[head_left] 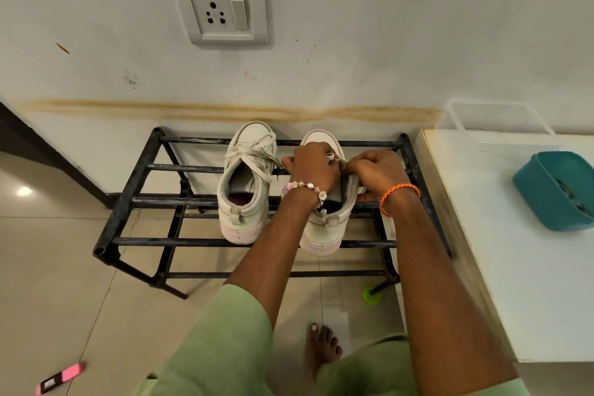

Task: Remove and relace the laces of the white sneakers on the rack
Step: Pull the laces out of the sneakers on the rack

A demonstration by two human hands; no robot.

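Two white sneakers stand side by side on the top bars of a black metal rack (141,202), toes to the far wall. The left sneaker (246,183) is laced, its off-white laces (254,151) loosely crossed. The right sneaker (328,222) is largely hidden, its lacing unseen.

Left hand (310,167) and right hand (374,172) cover the right sneaker's (324,228) lacing area; lace state there can't be told. Fingers (331,151) curl out of sight, whatever they pinch is hidden. Teal tub (546,199) on the counter (514,267) cut by right edge, contents blurred. Pink object (61,378) on floor, label too small to read. Clear container (495,124) faint, contents unclear.
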